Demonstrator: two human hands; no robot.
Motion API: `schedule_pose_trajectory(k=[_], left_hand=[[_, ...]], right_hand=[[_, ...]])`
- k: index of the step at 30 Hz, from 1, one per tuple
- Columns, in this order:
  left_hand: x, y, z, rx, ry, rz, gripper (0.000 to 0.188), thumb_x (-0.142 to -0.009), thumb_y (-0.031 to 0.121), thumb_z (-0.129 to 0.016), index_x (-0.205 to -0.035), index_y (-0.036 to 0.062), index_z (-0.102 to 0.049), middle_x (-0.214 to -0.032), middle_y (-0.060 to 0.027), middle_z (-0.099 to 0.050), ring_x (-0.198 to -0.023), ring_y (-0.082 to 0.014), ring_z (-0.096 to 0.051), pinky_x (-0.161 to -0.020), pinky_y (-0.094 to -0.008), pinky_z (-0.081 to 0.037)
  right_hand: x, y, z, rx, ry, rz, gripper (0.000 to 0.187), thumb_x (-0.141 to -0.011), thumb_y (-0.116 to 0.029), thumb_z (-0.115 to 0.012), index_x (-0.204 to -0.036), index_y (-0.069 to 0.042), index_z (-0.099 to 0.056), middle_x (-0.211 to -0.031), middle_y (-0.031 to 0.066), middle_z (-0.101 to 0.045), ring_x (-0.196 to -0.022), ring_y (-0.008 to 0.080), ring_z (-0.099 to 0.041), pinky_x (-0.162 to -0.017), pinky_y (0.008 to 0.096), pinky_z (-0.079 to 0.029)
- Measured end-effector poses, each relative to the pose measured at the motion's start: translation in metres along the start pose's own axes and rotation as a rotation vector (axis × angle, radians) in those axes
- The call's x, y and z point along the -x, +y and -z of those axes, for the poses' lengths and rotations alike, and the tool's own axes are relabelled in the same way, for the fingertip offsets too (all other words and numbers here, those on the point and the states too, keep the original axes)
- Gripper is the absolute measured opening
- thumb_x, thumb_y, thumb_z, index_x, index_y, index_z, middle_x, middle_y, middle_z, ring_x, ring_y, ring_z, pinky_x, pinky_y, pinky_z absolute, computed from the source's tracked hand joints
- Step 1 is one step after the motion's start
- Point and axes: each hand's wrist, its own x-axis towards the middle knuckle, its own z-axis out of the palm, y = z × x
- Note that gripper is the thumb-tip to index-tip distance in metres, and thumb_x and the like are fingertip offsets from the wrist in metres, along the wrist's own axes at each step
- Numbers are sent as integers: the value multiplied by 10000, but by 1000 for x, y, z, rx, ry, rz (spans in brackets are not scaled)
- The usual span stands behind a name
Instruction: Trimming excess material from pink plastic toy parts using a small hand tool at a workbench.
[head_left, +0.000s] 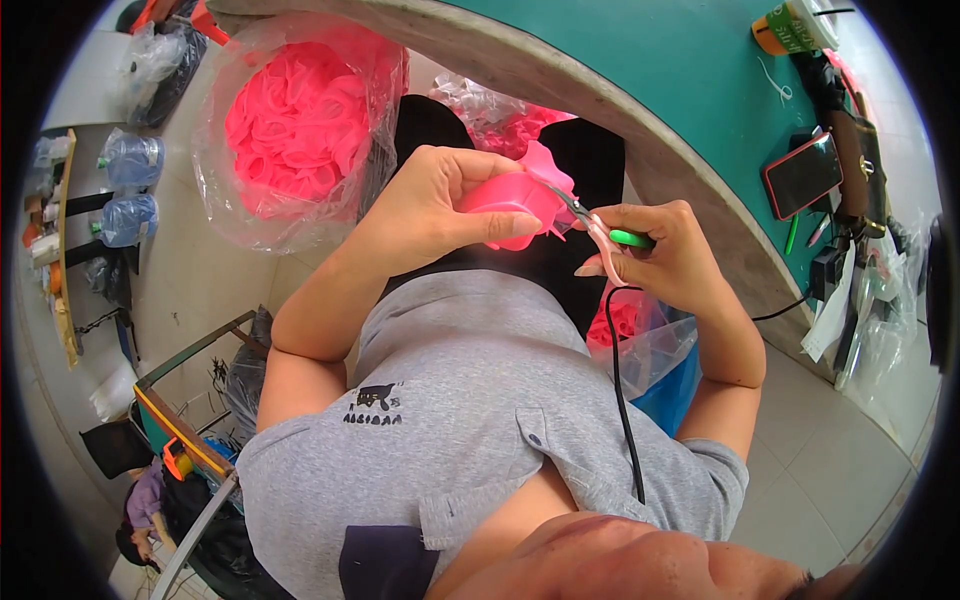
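In front of my lap, my left hand grips a bright pink, soft-looking molded piece between thumb and fingers. Thin flaps stick out along the piece's right side. My right hand is closed on small scissors with pale pink handles. Their metal blades reach the flap edge of the pink piece; whether they are cutting through it cannot be made out. A bright green rod-like handle also shows within my right hand, mostly hidden by the fingers.
A clear bag of pink molded pieces stands at the far left, and another bag sits by my right side. On the green table are a phone, a cup and a brown bag. A black cable hangs across my front.
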Motion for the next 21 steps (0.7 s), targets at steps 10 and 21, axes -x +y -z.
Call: schedule_pose_trajectory(k=[10, 21], left_hand=[[-1, -4, 1, -66, -52, 5, 349, -781, 114, -752, -1088, -19, -653, -873, -51, -680, -777, -71, -609, -715, -213, -499], [-6, -7, 2, 103, -26, 1, 385, -781, 102, -753, -1118, -37, -629, -924, -90, -685, -816, -112, -644, -744, -239, -527]], right_hand=[[-2, 0, 1, 11, -49, -46, 185, -836, -10, -658, -1000, 75, -651, -700, 46, -612, -719, 124, -679, -551, 196, -490], [-18, 6, 7, -114, 213, 33, 324, -761, -3, -733, -1059, 40, -615, -796, 34, -628, -694, 65, -575, -605, 194, -460]])
